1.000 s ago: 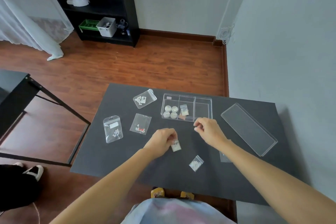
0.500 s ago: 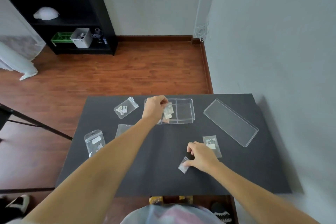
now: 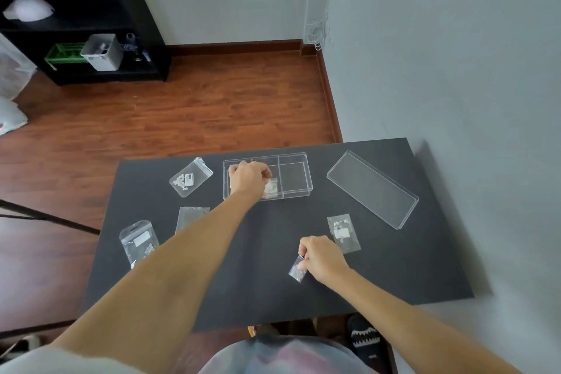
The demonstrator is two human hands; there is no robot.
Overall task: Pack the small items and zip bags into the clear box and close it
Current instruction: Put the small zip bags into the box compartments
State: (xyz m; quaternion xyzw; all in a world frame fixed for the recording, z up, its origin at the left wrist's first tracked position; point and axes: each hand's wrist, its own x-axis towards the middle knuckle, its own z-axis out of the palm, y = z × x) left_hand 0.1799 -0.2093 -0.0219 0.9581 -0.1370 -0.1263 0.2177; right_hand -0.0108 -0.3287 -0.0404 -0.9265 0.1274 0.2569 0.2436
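The left hand (image 3: 247, 178) is reaching over the clear box (image 3: 296, 158), which is sitting at about 12 o'clock on the dark table (image 3: 264, 291). Its fingers are curled over the box's left and middle compartments, and a small bag (image 3: 271, 187) is lying in the middle compartment just beside the fingertips; whether the hand is gripping that bag, I cannot tell. The box's right compartment is looking bare.

The right hand (image 3: 321, 256) is resting low near 5 o'clock, its thumb and fingers pinching the top of a tiny zip bag (image 3: 296, 271) that is lying on the table. Just beside it at 3 o'clock, another bag (image 3: 343, 232) with a white label is lying flat.

The lid (image 3: 372, 189) is lying apart from the box at about 2 o'clock, set at an angle. At 10 o'clock a bag (image 3: 190, 177) holding white bits is sitting near the box. Two more bags are lying toward 8 o'clock: one (image 3: 191, 217) partly hidden by the left forearm, the other (image 3: 139, 242) near the table's left edge.
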